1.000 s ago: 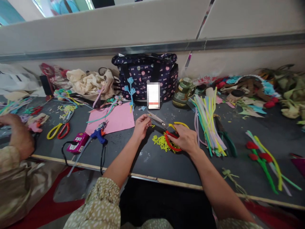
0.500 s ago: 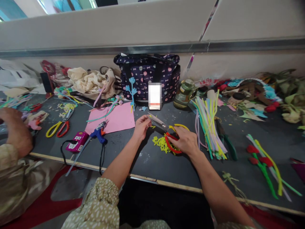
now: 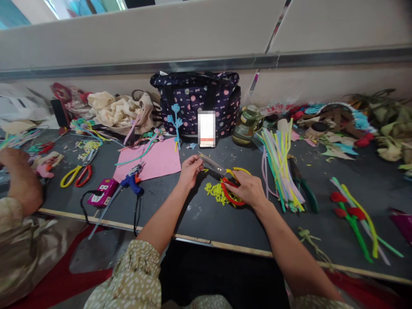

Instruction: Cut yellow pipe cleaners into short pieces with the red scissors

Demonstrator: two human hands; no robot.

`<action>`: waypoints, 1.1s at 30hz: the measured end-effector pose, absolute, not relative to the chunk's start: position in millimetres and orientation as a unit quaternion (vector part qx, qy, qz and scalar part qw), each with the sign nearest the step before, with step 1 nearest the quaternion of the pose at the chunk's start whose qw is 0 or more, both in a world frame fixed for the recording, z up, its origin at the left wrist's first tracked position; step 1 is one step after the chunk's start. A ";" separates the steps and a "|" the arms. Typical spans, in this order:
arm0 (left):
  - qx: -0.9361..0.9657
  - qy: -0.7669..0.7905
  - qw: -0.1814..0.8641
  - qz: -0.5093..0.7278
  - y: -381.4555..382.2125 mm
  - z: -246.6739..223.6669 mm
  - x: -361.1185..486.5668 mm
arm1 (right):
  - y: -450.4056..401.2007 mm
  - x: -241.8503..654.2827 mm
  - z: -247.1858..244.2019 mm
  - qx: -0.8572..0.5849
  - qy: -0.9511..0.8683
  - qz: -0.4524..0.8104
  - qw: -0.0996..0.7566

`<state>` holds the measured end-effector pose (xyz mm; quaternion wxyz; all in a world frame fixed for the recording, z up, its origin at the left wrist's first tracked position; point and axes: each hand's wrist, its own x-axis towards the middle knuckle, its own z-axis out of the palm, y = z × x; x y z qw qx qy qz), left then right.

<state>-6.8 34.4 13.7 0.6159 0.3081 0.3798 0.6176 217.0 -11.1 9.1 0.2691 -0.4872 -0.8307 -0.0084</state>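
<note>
My right hand [image 3: 249,186] is wrapped round the red and yellow handles of a pair of scissors [image 3: 219,169], whose blades point up and left to my other hand. At the blade tips my left hand [image 3: 191,169] is pinched together; what it holds is too small to name. Below the scissors a pile of short yellow-green pieces [image 3: 216,193] lies on the dark table [image 3: 193,219], partly behind the red handle. Behind the hands a phone with a blurred screen [image 3: 206,128] stands against a dark patterned bag [image 3: 189,96].
To the left are pink paper [image 3: 164,159], a blue glue gun [image 3: 131,180], a magenta power box [image 3: 103,192], more scissors [image 3: 77,175] and a person's arm [image 3: 22,184]. To the right are a green jar [image 3: 246,126], coloured fuzzy stems [image 3: 280,167], pliers [image 3: 304,189] and red flowers [image 3: 355,213].
The whole view has shifted slightly, so things sit a little farther left. Both hands keep nearly the same pose, and the scissor handles look slightly closer together.
</note>
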 end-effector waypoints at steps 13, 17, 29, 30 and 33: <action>0.324 0.410 0.605 0.601 36.1 9.6 -9.0 | -10.9 213.7 9.5 -0.485 -0.830 0.040 0.273; 0.327 0.413 0.603 0.599 36.5 9.4 -9.1 | -10.2 214.2 7.3 -0.491 -0.830 0.036 0.264; 0.319 0.416 0.606 0.598 39.8 7.6 -10.5 | -4.5 225.0 3.2 -0.518 -0.807 0.005 0.284; 0.318 0.414 0.607 0.598 39.6 8.0 -10.6 | -4.1 226.5 3.9 -0.523 -0.804 -0.002 0.283; 0.316 0.407 0.613 0.600 38.5 9.2 -10.5 | -3.7 229.4 6.1 -0.528 -0.804 -0.021 0.272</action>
